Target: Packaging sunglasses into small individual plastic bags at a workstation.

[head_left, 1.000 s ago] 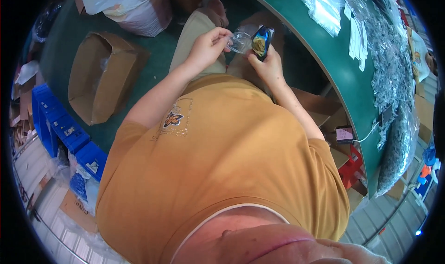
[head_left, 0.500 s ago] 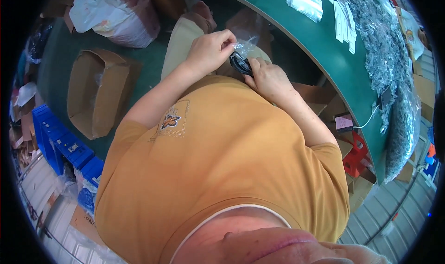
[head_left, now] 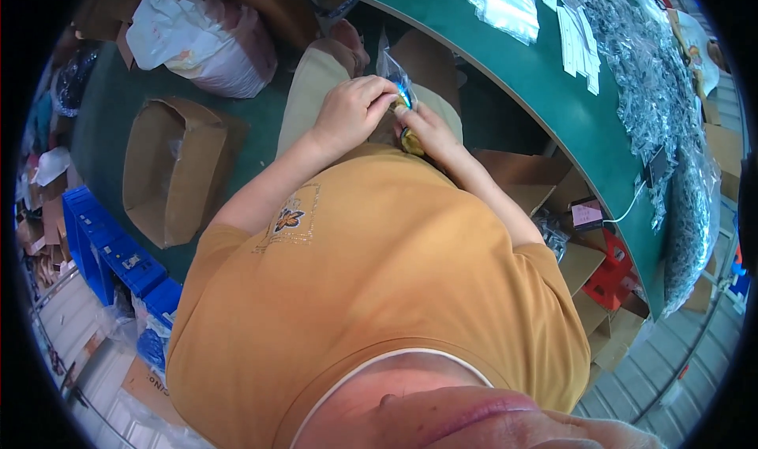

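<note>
Above my lap, my left hand [head_left: 353, 111] and my right hand [head_left: 431, 131] meet, fingertips almost touching. A clear plastic bag [head_left: 387, 61] stands up from between them, with a shiny blue glint near its lower part. The closed fingers of my left hand pinch at the bag's lower part. My right hand is closed round a small shiny yellow-and-dark bundle [head_left: 410, 142] that shows below its thumb. Fingers cover much of the bundle, so its kind and whether it lies inside the bag cannot be made out.
A green table [head_left: 505, 70] curves along the right, bearing flat clear bags [head_left: 509, 7], white strips [head_left: 579, 46] and a heap of clear packets [head_left: 639, 78]. An open cardboard box [head_left: 170, 173], a stuffed white bag [head_left: 205, 43] and blue bins [head_left: 118, 248] stand at the left.
My hands have drawn together. The black coiled cable seen in my right hand is no longer recognisable; a yellow-and-dark bundle shows there. The clear bag now stands more upright.
</note>
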### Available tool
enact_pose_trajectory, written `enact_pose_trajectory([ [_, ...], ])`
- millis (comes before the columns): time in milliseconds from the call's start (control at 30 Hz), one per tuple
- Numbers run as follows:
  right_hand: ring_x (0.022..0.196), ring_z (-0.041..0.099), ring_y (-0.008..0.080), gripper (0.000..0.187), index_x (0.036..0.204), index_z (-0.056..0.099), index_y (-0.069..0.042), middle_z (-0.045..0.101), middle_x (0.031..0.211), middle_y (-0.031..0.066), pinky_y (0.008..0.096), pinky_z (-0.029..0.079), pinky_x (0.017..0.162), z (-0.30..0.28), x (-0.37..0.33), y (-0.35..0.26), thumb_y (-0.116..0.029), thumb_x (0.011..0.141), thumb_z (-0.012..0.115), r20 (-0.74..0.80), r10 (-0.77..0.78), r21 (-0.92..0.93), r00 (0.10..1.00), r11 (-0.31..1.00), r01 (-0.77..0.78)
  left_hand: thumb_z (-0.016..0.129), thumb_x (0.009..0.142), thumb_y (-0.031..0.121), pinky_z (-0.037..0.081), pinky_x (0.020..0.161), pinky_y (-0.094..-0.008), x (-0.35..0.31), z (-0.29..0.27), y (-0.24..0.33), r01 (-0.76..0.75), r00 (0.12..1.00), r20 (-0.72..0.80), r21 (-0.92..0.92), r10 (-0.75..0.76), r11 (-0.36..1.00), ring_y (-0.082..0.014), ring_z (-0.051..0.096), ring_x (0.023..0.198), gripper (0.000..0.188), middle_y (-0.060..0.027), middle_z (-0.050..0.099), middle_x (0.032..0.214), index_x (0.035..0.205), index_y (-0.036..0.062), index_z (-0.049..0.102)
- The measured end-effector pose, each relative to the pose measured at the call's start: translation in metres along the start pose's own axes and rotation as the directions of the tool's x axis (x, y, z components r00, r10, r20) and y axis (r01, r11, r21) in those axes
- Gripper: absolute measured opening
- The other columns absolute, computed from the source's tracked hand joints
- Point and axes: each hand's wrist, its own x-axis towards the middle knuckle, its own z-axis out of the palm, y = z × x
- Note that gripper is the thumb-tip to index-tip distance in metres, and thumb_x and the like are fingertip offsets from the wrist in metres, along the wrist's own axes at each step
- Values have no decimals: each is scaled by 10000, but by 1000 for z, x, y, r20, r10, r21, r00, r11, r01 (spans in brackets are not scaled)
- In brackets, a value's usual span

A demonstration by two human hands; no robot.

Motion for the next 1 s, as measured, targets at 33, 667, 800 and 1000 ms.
enact_pose_trajectory([
  [33, 746, 682, 337, 343, 1071, 562, -38, 695, 873, 180, 425, 537, 676, 7, -6, -9, -378, 1023, 560, -54, -195, -590, 979, 797, 127, 688, 925, 99, 537, 709, -383, 0, -2, 3, -26, 1000, -5, -9, 26, 1000, -314, 687, 825, 84, -114, 698, 915, 977, 34, 677],
  [667, 1009, 592, 114, 366, 1248, 581, -49, 650, 1092, 32, 292, 480, 895, -6, 10, 16, -100, 900, 684, -48, -309, -384, 950, 884, 268, 706, 890, 110, 492, 897, -415, -18, 6, -3, -284, 958, 50, -1, 284, 959, -307, 638, 952, 101, -75, 662, 1015, 971, 86, 651],
  [800, 1036, 607, 128, 406, 1276, 595, -35, 659, 1163, 50, 311, 491, 928, 8, -1, 0, -127, 900, 715, -8, -93, 120, 996, 988, 93, 750, 919, 256, 495, 891, -363, -41, 15, -31, 205, 978, 101, -379, -180, 903, -201, 644, 992, 233, -48, 670, 1041, 1023, 75, 645],
  [1000, 975, 668, 173, 348, 1224, 623, -27, 692, 1111, 89, 321, 536, 911, 2, 6, -4, -165, 928, 745, 180, 105, 22, 978, 994, -111, 768, 942, 320, 542, 847, -273, -31, 25, -30, 630, 757, 493, -724, -429, 280, -116, 657, 944, 377, -36, 690, 1062, 1164, 41, 648],
])
